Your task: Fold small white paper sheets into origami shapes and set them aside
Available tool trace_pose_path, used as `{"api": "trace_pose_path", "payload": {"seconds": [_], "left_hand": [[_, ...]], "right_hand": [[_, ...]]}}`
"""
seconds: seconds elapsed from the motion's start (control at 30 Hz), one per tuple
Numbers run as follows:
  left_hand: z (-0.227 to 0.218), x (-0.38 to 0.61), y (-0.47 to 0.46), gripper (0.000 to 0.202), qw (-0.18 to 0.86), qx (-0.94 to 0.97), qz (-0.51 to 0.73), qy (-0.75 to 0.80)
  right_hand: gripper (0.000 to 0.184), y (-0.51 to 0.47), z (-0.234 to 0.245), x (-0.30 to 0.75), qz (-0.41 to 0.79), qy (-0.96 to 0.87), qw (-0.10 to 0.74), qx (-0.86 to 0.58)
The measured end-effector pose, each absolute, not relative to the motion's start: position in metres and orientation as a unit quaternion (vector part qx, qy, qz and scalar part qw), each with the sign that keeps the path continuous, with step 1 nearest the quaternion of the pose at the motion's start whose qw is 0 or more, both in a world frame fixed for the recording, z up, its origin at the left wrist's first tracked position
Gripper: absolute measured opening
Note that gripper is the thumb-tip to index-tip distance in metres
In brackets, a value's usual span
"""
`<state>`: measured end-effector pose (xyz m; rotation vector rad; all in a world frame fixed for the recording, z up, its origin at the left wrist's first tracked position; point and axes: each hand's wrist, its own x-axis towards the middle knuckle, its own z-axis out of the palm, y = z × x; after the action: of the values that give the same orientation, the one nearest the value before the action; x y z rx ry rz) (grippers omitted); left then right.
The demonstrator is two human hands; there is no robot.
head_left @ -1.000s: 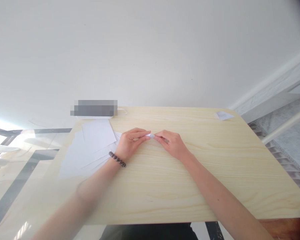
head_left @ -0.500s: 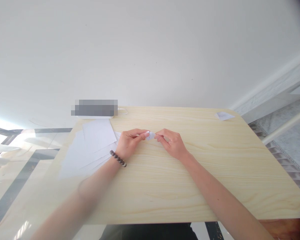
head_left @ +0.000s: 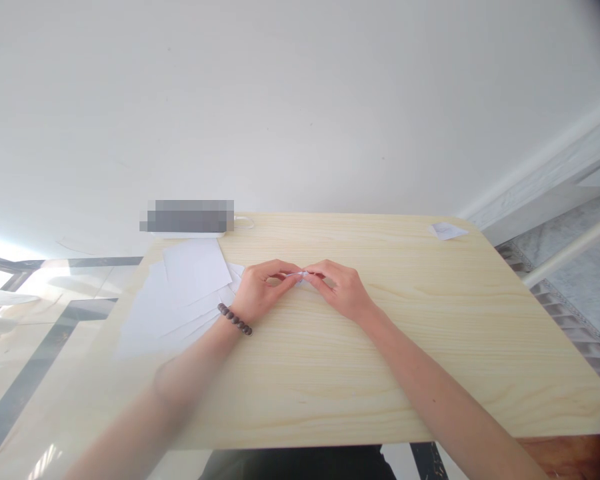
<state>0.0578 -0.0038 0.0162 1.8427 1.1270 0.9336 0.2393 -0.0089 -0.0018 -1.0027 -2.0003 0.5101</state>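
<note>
Above the middle of the table, my left hand and my right hand meet fingertip to fingertip. Between them is a small folded piece of white paper, mostly covered by the fingers. Thumb and index finger of each hand pinch it, the left hand from the left side and the right hand from the right. A dark bead bracelet circles my left wrist. Just left of that hand lie several overlapping sheets of white paper.
The pale wooden table stands against a white wall. At its far right corner sits another folded white paper. A blurred-out device with a white base and a cable stands at the back left.
My right fingertips have moved slightly left, closing up against my left fingertips. Less of the folded paper shows now. The sheets and the far folded paper have stayed put.
</note>
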Motion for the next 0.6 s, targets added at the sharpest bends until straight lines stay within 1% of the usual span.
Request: {"api": "trace_pose_path", "payload": {"seconds": [0.1, 0.2, 0.4, 0.6], "left_hand": [[0.0142, 0.0577, -0.0028, 0.022, 0.392, 0.715, 0.366, 0.447], [0.0122, 0.0579, -0.0017, 0.022, 0.423, 0.695, 0.366, 0.451], [0.0101, 0.0591, -0.0008, 0.024, 0.477, 0.674, 0.352, 0.440], [0.0119, 0.0608, -0.0026, 0.020, 0.457, 0.705, 0.344, 0.419]], "right_hand": [[0.015, -0.0094, -0.0005, 0.2383, 0.187, -0.796, 0.405, -0.409], [0.015, -0.0102, 0.0009, 0.2362, 0.176, -0.785, 0.410, -0.430], [0.018, -0.0106, 0.0011, 0.2346, 0.215, -0.763, 0.409, -0.453], [0.018, -0.0110, 0.0010, 0.2360, 0.221, -0.770, 0.398, -0.448]]}}
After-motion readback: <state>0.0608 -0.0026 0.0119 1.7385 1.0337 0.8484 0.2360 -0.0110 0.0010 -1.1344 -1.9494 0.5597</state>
